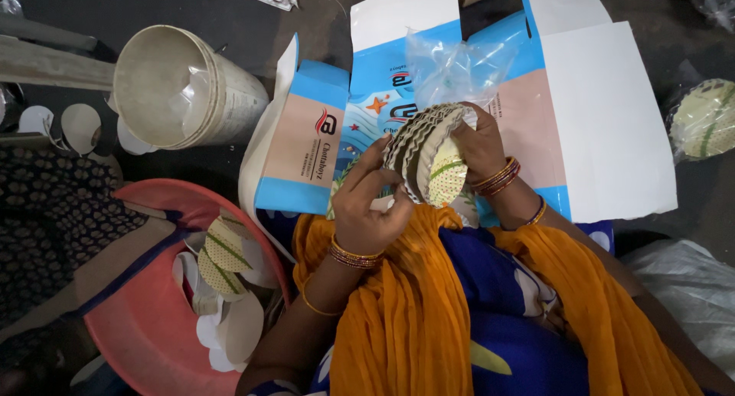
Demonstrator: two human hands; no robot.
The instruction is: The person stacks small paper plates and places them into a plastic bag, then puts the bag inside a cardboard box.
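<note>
Cardboard, flattened carton (605, 120), blue, pink and white, lay across twelve to two o'clock. Pink plastic basin (145, 327) sat at eight o'clock and held loose paper plates (222, 254) (apparently not yet gathered). Pale bucket (184, 86) lay tipped at ten o'clock. Clear plastic bag (459, 67) rested on the carton. Stack of paper plates (425, 151), at centre, stood on edge; its long axis ran from seven toward one o'clock, and the open face pointed toward five. Right hand (478, 147) gripped the stack's far side, fingers curled. Left hand (367, 201) pinched its near rim. The stack was partly built.
</note>
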